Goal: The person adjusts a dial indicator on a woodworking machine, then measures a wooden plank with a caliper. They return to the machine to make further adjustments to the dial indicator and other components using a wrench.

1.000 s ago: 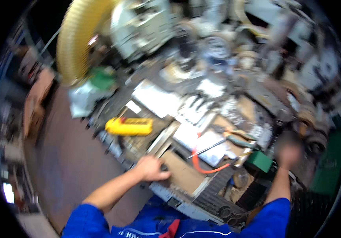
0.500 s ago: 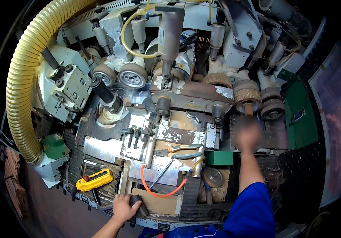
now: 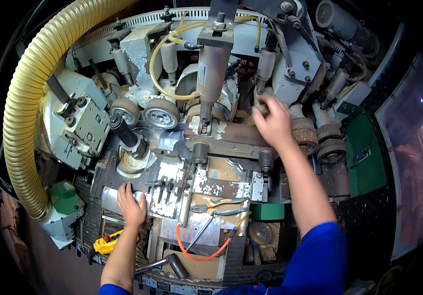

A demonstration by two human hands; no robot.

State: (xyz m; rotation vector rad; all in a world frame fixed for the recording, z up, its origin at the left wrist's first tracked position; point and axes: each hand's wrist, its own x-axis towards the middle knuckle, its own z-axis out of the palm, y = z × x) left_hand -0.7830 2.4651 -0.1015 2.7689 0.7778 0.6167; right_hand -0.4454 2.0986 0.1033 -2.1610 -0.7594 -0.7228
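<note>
My left hand (image 3: 131,206) rests with fingers apart on a shiny metal plate (image 3: 109,196) at the machine's left front. My right hand (image 3: 274,120) reaches over a long brown metal bar (image 3: 228,132), its fingers curled around something I cannot make out beside a small pneumatic cylinder (image 3: 266,64). Pliers (image 3: 224,211), a metal rod (image 3: 199,232) and an orange hose (image 3: 203,258) lie in front. A tool with a dark steel head (image 3: 177,266) lies at the front edge. A yellow button pendant (image 3: 104,244) is partly behind my left arm.
A large yellow ribbed hose (image 3: 22,128) arches along the left. Wheels (image 3: 161,116) and a tall central cylinder (image 3: 206,73) stand at the back. A green guard (image 3: 366,152), a green block (image 3: 267,212) and a motor (image 3: 344,29) are on the right.
My left hand has left the dark steel tool at the front edge and moved up onto the plate. My right hand has moved up and left, from beside the wheels to above the bar.
</note>
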